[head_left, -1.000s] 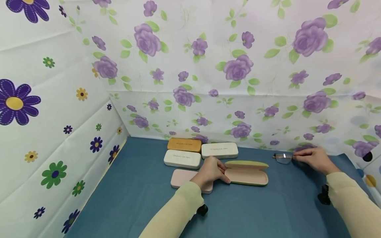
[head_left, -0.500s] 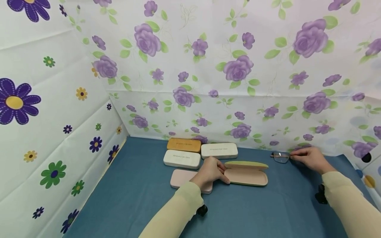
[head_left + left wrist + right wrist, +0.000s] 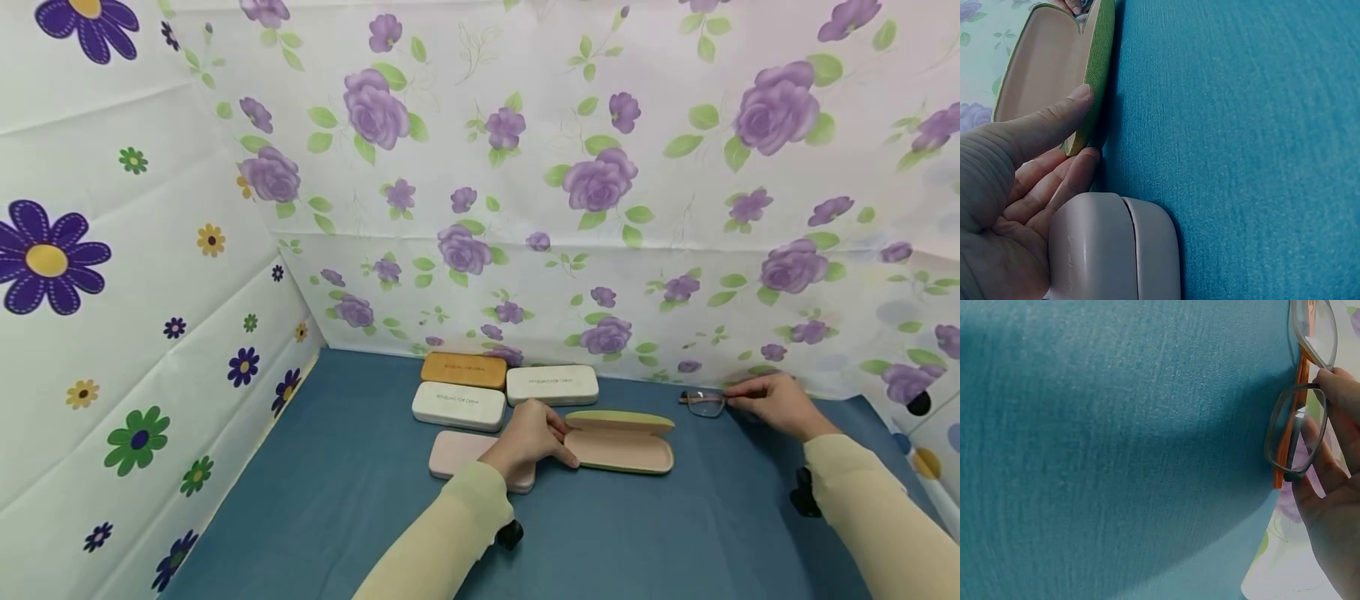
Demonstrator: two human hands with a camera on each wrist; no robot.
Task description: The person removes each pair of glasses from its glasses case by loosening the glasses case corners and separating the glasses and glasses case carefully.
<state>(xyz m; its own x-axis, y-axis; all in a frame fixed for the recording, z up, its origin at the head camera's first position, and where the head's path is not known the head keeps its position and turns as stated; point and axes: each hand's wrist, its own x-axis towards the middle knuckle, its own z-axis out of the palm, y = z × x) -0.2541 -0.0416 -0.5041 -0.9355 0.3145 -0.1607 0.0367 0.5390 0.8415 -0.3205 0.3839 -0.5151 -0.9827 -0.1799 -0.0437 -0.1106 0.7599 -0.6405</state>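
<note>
A green glasses case [image 3: 619, 448] with a pale pink lining lies open on the blue cloth. My left hand [image 3: 527, 437] grips its left end; in the left wrist view the thumb lies on the rim, with fingers against the outside of the end. Out to the right, my right hand [image 3: 778, 406] pinches a pair of eyeglasses [image 3: 707, 405] at the bridge. Clear lenses and orange temples [image 3: 1283, 456] folded behind them show in the right wrist view. A closed pink case [image 3: 453, 450] sits beneath the left hand and wrist, partly covered by them.
Behind and left of the open case lie an orange case [image 3: 463, 371], a white case [image 3: 459, 407] and a second white case [image 3: 553, 385], all closed. A flowered sheet [image 3: 420, 275] stands along the cloth's back edge, another sheet [image 3: 165, 275] along its left.
My right hand has moved a little to the left with the eyeglasses in its fingers. The left hand keeps its place on the open green case.
</note>
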